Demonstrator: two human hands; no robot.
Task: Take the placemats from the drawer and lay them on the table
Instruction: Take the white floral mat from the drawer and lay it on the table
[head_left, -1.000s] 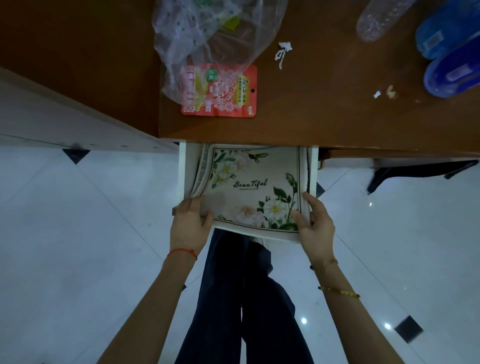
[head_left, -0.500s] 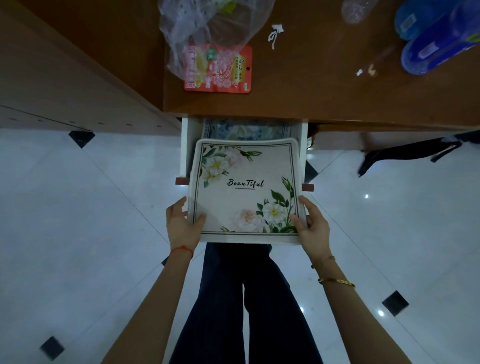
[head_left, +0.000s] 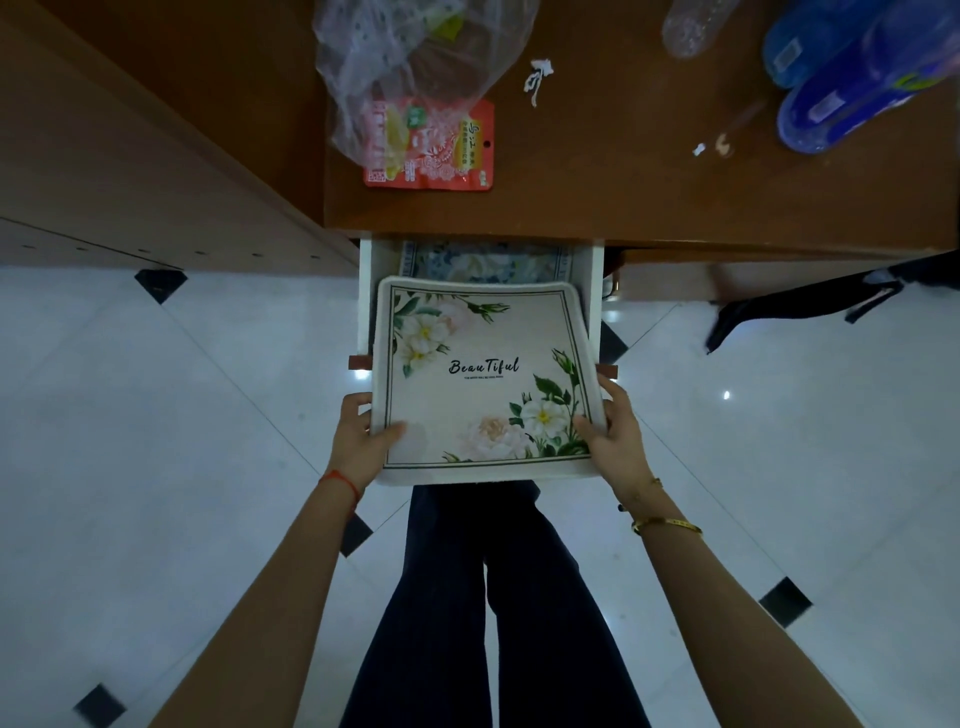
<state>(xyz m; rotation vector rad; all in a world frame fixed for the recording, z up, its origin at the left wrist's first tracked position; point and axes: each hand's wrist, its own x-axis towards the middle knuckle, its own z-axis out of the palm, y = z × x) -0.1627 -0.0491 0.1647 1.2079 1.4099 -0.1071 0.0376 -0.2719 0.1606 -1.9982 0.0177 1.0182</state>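
A cream placemat (head_left: 480, 332) printed with flowers and the word "Beautiful" is held flat above the open white drawer (head_left: 591, 291). My left hand (head_left: 358, 428) grips its near left corner, thumb on top. My right hand (head_left: 615, 431) grips the near right corner the same way. Under it, at the drawer's back, a blue patterned placemat (head_left: 488, 262) shows partly. The brown table (head_left: 623, 171) lies just beyond the drawer.
On the table sit a clear plastic bag (head_left: 415, 62), a red snack packet (head_left: 447, 150), a clear bottle (head_left: 696, 26), blue bottles (head_left: 852, 73) and paper scraps (head_left: 537, 78). A wooden panel (head_left: 130, 156) stands left. A dark bag (head_left: 810, 301) lies on the tiled floor at right.
Both hands have lifted the floral placemat up and toward me out of the drawer. The blue patterned placemat beneath it has come into view.
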